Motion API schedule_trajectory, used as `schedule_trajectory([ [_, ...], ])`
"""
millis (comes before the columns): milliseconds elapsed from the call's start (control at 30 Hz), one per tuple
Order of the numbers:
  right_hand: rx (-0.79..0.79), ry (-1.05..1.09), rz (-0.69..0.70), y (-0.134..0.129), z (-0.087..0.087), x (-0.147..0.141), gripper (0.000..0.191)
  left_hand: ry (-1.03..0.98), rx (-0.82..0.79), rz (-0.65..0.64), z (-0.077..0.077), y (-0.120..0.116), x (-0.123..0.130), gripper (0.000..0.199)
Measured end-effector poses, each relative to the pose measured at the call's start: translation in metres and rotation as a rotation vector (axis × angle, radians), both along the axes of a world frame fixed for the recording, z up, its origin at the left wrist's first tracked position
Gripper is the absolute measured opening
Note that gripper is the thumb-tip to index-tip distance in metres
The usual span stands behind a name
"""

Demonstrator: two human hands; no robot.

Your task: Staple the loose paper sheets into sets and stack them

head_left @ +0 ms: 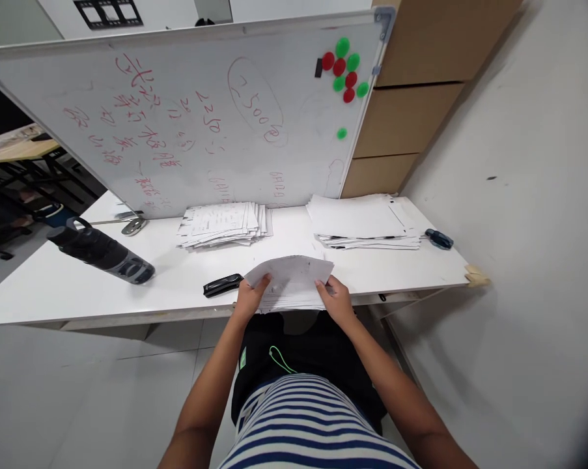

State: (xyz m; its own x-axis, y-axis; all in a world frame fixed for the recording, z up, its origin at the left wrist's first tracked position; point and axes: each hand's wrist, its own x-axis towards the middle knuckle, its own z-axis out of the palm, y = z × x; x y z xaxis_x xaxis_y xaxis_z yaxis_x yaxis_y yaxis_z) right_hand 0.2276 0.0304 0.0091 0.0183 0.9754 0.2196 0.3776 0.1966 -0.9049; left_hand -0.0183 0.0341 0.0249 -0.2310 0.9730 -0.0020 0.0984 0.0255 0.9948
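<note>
At the near edge of the surface [176, 286], the left hand [249, 299] and right hand [337, 301] pinched bowed paper sheets [294, 277], thumbs on top, seemingly straightening them, the next move probably calling for even pressure.

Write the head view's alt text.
A left hand and right hand grip a bowed paper sheet above more papers at a white desk. Beyond, a left paper stack and right paper stack lie before a whiteboard; a stapler and dark bottle sit to the left.
</note>
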Motion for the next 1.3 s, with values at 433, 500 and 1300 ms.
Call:
schedule_trajectory([
  [433, 0.083, -0.209, -0.089, -0.01, 0.02, 0.007, 0.036, 0.194, -0.004, -0.017, 0.022, -0.011, 0.004, 0.05],
  [500, 0.012, -0.102, -0.059, -0.019, 0.025, 0.011, 0.036, 0.22, 0.043, -0.033, 0.035, -0.016, -0.001, 0.057],
  [1300, -0.51, 0.457, 0.21, -0.042, -0.007, -0.025, 0.052, 0.834, 0.0, -0.152, 0.012, -0.018, -0.112, 0.036],
])
